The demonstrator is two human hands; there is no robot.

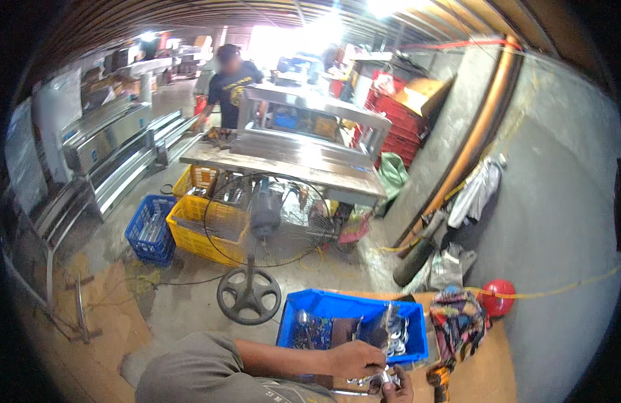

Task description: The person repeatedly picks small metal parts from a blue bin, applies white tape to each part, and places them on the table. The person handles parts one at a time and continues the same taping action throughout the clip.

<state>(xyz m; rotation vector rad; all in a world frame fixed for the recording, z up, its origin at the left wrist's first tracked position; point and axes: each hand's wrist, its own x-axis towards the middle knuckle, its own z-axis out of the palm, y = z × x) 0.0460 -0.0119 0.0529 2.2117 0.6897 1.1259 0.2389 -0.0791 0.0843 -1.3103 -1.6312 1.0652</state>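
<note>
My left hand (356,359) reaches in from the left, its fingers closed on a small silver metal fitting (387,378). At the lower edge my right hand (400,389) grips the same fitting from the right, fingers bent around it. The fitting's exact shape is partly hidden by my fingers. More small metal pieces and a thin rod (349,392) lie just left of it. Right behind my hands stands a blue bin (354,302) with dividers; ring-shaped silver parts (398,339) fill its right side and small hardware (314,332) its left.
An orange-and-black power tool (439,381) and a patterned cloth bundle (457,324) lie right of the bin, beside a red round object (499,299). A pedestal fan (250,295), yellow crate (206,235) and blue crate (149,232) stand ahead. Another person (233,87) is behind the workbench (283,164).
</note>
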